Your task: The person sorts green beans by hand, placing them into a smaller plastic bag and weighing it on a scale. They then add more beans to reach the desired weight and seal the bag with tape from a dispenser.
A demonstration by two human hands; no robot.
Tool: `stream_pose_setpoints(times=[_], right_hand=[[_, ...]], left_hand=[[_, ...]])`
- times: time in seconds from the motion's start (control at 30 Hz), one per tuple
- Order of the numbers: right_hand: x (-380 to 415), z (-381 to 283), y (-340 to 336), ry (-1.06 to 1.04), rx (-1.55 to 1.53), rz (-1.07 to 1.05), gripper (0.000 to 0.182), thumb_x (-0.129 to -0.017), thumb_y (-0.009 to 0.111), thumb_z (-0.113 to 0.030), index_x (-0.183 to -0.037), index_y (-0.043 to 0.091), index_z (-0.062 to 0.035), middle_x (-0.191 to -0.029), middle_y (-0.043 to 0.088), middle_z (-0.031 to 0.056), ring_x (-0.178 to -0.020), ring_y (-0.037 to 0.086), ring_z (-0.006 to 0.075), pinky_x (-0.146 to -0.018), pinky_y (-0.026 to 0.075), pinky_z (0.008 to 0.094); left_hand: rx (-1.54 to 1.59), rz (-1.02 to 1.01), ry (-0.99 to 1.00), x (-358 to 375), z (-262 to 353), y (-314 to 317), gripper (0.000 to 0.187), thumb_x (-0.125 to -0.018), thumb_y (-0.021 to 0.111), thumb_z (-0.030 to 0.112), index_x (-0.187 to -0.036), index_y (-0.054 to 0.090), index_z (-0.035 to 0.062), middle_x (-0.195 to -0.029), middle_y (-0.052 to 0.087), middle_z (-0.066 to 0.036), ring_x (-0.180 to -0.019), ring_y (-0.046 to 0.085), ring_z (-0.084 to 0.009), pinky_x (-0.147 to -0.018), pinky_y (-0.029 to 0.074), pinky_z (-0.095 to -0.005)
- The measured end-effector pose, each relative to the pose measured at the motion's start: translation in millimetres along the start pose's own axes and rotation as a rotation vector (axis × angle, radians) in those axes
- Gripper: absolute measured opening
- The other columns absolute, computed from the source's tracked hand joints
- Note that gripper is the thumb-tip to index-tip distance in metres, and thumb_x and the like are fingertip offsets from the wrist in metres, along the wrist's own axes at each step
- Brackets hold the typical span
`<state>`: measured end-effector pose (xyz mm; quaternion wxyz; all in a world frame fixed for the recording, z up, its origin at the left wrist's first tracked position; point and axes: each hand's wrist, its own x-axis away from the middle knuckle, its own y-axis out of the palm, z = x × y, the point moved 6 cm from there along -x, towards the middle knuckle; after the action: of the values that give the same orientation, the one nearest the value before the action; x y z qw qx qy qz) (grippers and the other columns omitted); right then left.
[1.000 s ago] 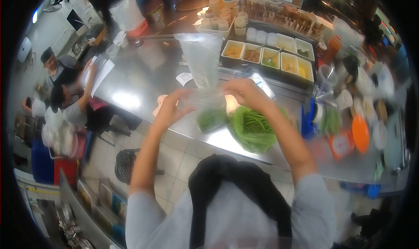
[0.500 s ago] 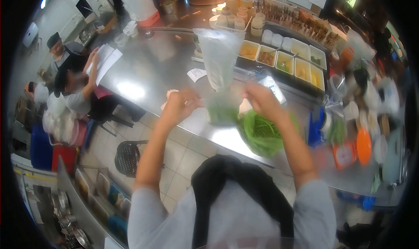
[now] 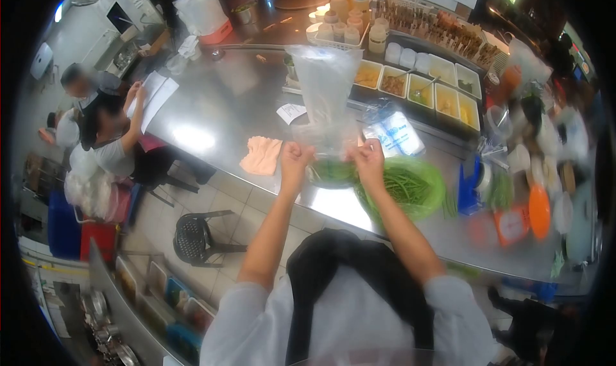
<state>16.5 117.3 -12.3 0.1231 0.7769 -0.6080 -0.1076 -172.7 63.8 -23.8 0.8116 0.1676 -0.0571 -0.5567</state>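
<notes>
My left hand (image 3: 297, 155) and my right hand (image 3: 366, 154) are closed, pinching opposite sides of a clear plastic bag (image 3: 330, 149) on the steel counter. Green contents (image 3: 332, 172) show low in that bag, just below my fingers; their kind is too blurred to tell. Directly behind it, a tall stack of clear plastic bags (image 3: 326, 77) stands upright. Close by my right hand, an open green plastic bag (image 3: 433, 189) holds long green beans (image 3: 405, 185). A peach-coloured cloth (image 3: 260, 155) lies left of my left hand.
Behind my right hand lies a blue-and-white plastic packet (image 3: 401, 135). Food trays (image 3: 420, 90) and sauce bottles (image 3: 377, 37) line the back. An orange scale (image 3: 511, 225) stands right. At the far left, a person (image 3: 119, 148) handles papers (image 3: 157, 96). A black stool (image 3: 196, 238) stands below the counter.
My hands have moved inward, closer together, and now pinch the clear bag's sides. The peach cloth and the beans show more fully. The person at the left has shifted slightly.
</notes>
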Motion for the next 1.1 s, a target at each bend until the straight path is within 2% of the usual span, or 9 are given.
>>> stream_pose_setpoints(times=[0.23, 0.3, 0.43, 0.5, 0.7, 0.77, 0.83, 0.93, 1.1], right_hand=[[20, -52, 10, -0.195, 0.437, -0.127, 0.011, -0.080, 0.057, -0.001, -0.091, 0.059, 0.0015, -0.081, 0.055, 0.0064, -0.078, 0.056, 0.0166, -0.073, 0.045, 0.0271], [13, -44, 7, -0.070, 0.900, -0.328, 0.021, -0.078, 0.061, -0.006, -0.099, 0.061, 0.0003, -0.083, 0.054, 0.0074, -0.083, 0.054, 0.0167, -0.076, 0.044, 0.0273], [-5, -21, -5, -0.453, 0.814, -0.205, 0.022, -0.080, 0.062, -0.012, -0.098, 0.061, 0.0005, -0.082, 0.056, 0.0088, -0.078, 0.054, 0.0165, -0.073, 0.043, 0.0288], [-3, 8, 2, -0.060, 0.523, -0.308, 0.018, -0.084, 0.059, -0.017, -0.087, 0.060, 0.0015, -0.074, 0.057, 0.0075, -0.069, 0.054, 0.0142, -0.067, 0.044, 0.0289], [12, 15, 14, 0.018, 0.304, 0.133, 0.025, -0.090, 0.053, -0.022, -0.082, 0.057, 0.0013, -0.062, 0.052, 0.0049, -0.059, 0.052, 0.0097, -0.059, 0.043, 0.0267], [8, 4, 16, -0.027, 0.362, 0.168, 0.019, -0.087, 0.056, -0.016, -0.081, 0.056, 0.0014, -0.060, 0.054, 0.0068, -0.057, 0.054, 0.0150, -0.058, 0.043, 0.0285], [8, -25, 26, -0.598, 0.669, 0.113, 0.008, -0.082, 0.057, -0.008, -0.083, 0.059, -0.0005, -0.061, 0.057, 0.0112, -0.056, 0.056, 0.0234, -0.057, 0.044, 0.0318], [22, 4, 12, -0.626, 0.732, 0.037, 0.010, -0.078, 0.054, -0.005, -0.086, 0.061, -0.0027, -0.067, 0.059, 0.0152, -0.060, 0.058, 0.0302, -0.057, 0.044, 0.0360], [29, 31, 16, -0.132, 0.813, -0.018, 0.019, -0.085, 0.050, -0.018, -0.080, 0.062, -0.0034, -0.068, 0.059, 0.0178, -0.066, 0.058, 0.0341, -0.060, 0.044, 0.0406]], left_hand=[[-0.208, -0.063, 0.044, 16, 45, 23, 0.027, -0.077, 0.066, 0.008, -0.101, 0.058, -0.0023, -0.083, 0.061, -0.005, -0.077, 0.058, -0.0153, -0.068, 0.046, -0.0262], [-0.872, -0.298, 0.106, 15, 47, 30, 0.032, -0.074, 0.068, 0.012, -0.102, 0.060, -0.0029, -0.089, 0.061, -0.009, -0.081, 0.058, -0.0173, -0.073, 0.046, -0.0274], [-1.040, -0.370, -0.023, -7, 17, 17, 0.027, -0.075, 0.067, 0.015, -0.094, 0.063, -0.0028, -0.093, 0.061, -0.012, -0.083, 0.058, -0.0169, -0.074, 0.045, -0.0291], [-0.509, -0.268, 0.290, -6, 2, 10, 0.021, -0.080, 0.062, 0.017, -0.082, 0.062, -0.0032, -0.078, 0.061, -0.010, -0.070, 0.056, -0.0165, -0.064, 0.043, -0.0295], [-0.517, 0.155, 0.229, 25, 5, 33, 0.030, -0.092, 0.049, 0.023, -0.074, 0.057, 0.0008, -0.058, 0.050, 0.001, -0.057, 0.047, -0.0083, -0.051, 0.036, -0.0274], [-0.598, 0.189, 0.295, 18, 2, 27, 0.026, -0.091, 0.047, 0.018, -0.074, 0.055, 0.0003, -0.058, 0.049, -0.004, -0.055, 0.046, -0.0119, -0.051, 0.036, -0.0285], [-0.821, 0.137, 0.521, 16, 18, 27, 0.023, -0.090, 0.047, 0.015, -0.074, 0.053, -0.0001, -0.060, 0.050, -0.011, -0.053, 0.050, -0.0215, -0.051, 0.039, -0.0316], [-1.163, -0.062, 0.678, 39, 6, 16, 0.021, -0.089, 0.046, 0.013, -0.075, 0.052, -0.0007, -0.065, 0.052, -0.017, -0.056, 0.052, -0.0329, -0.051, 0.041, -0.0379], [-1.127, 0.085, 0.484, 51, -10, 2, 0.019, -0.087, 0.052, 0.016, -0.074, 0.050, 0.0012, -0.065, 0.051, -0.015, -0.050, 0.051, -0.0365, -0.046, 0.040, -0.0401]])
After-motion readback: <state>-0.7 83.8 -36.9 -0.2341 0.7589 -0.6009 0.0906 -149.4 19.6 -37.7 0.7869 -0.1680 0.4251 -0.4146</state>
